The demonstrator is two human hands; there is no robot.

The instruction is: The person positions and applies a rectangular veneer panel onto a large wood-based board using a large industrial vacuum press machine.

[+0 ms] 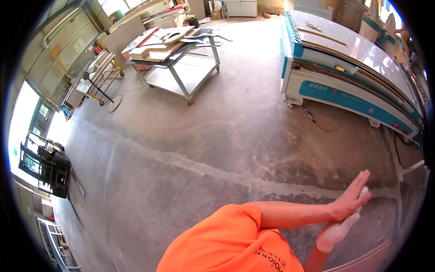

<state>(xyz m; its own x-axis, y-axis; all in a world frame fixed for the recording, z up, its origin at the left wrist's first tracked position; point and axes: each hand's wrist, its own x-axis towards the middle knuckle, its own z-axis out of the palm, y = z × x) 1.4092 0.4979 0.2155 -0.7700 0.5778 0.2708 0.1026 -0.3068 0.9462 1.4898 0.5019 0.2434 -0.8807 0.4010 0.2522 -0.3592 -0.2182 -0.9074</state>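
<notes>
plainly, the bare left hand (351, 204) lay against the right hand (333, 236), its grip unclenched with fingers straight, while the right grip was too hidden to tell. the white glove (343, 226) covered the right hand, just below and partly behind the left palm, its long axis slanting toward the upper right, nearly alongside the left fingers; a pale panel edge (371, 257) showed below both hands

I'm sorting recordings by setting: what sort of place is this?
Probably a workshop, perhaps for woodworking: a large white-and-teal machine stands on the right, a wheeled table bears stacked board pieces, and what looks like a forklift is at the left.
</notes>
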